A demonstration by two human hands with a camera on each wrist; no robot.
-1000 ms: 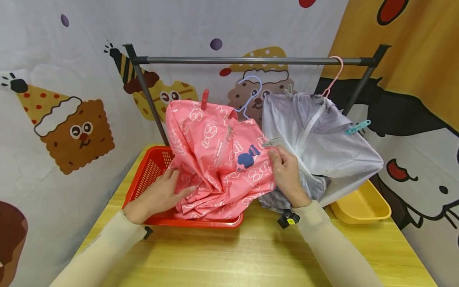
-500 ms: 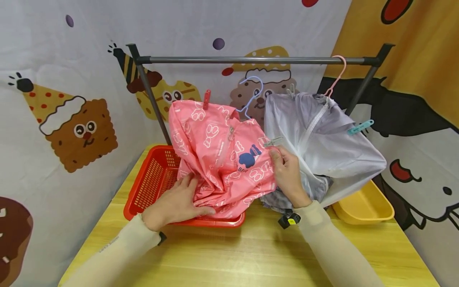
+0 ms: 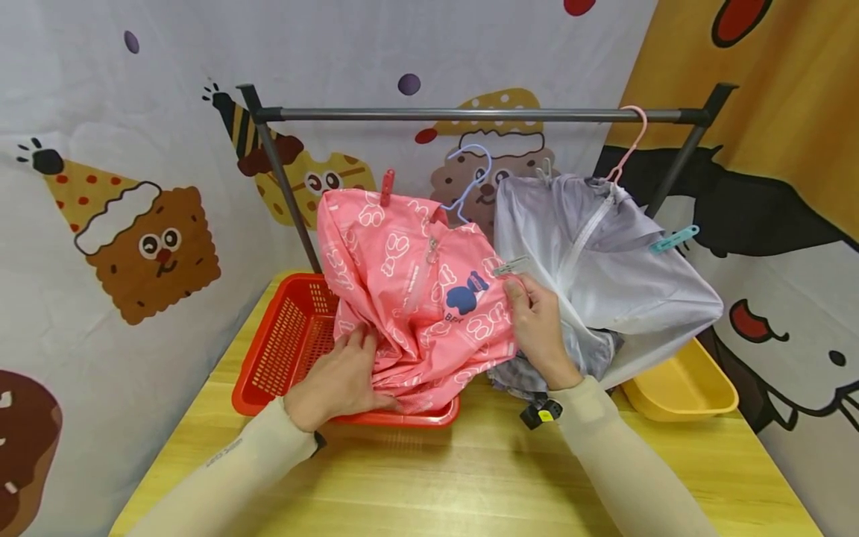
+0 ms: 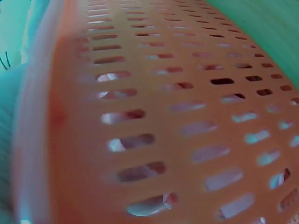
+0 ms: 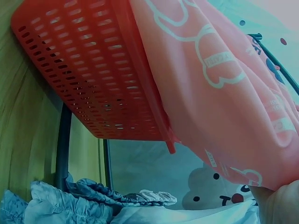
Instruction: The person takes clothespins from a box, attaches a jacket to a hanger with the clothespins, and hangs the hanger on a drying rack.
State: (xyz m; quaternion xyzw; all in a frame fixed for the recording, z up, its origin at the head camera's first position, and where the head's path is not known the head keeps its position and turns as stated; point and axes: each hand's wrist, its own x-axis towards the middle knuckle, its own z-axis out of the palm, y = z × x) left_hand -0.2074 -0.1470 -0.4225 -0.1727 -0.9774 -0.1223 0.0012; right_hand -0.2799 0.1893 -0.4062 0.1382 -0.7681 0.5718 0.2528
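A pink child's jacket (image 3: 403,276) with white prints and a blue bear hangs over the red basket (image 3: 282,350) on a blue hanger (image 3: 473,179). A red clothespin (image 3: 387,186) is on its left shoulder and a pale green clothespin (image 3: 512,266) on its right. My right hand (image 3: 540,328) pinches the jacket just below the pale green clothespin. My left hand (image 3: 338,380) lies on the jacket's lower left folds above the basket's front rim; its fingertips sink into the cloth, and whether they grip is unclear. The left wrist view shows mostly the basket's slotted wall (image 4: 154,116).
A dark metal rail (image 3: 429,114) spans the back. On it hangs a pink hanger (image 3: 631,142) with a grey-white jacket (image 3: 617,276) carrying clothespins, including a teal one (image 3: 674,239). A yellow bin (image 3: 684,384) stands behind at right on the wooden table (image 3: 463,477).
My left hand has moved right along the jacket's lower part, pushing its folds rightward and exposing more of the basket's left side. My right hand keeps pinching the jacket.
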